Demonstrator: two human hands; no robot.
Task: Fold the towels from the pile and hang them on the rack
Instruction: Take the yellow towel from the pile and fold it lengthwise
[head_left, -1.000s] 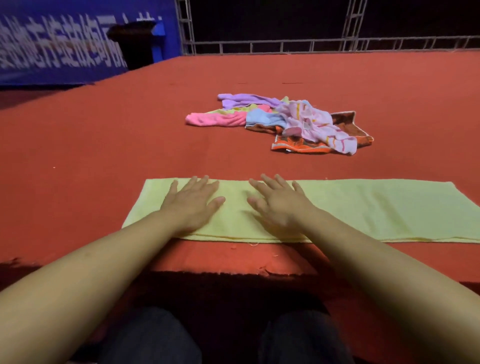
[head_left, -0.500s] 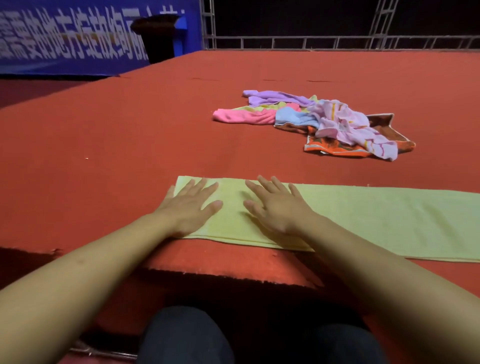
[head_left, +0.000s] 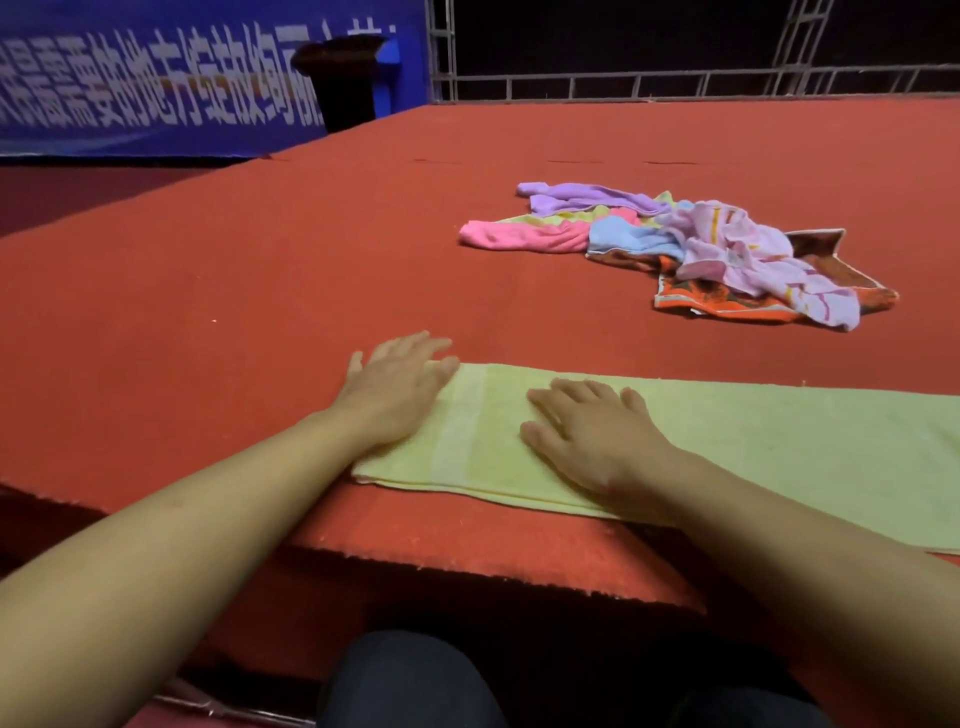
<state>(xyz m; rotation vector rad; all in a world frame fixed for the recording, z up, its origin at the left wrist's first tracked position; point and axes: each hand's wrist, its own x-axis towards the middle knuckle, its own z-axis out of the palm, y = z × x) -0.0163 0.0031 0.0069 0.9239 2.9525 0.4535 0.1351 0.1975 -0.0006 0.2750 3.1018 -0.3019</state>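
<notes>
A pale yellow towel lies flat along the near edge of the red carpeted platform. The left hand rests flat at its left end, the right hand flat on it – fingers straight, gripping nothing. The pile of coloured towels sits well apart, farther back.

Both forearms are bare, no sleeves, watch or rings showing on the left hand or right hand. At bottom centre, dark trousers, possibly navy.
</notes>
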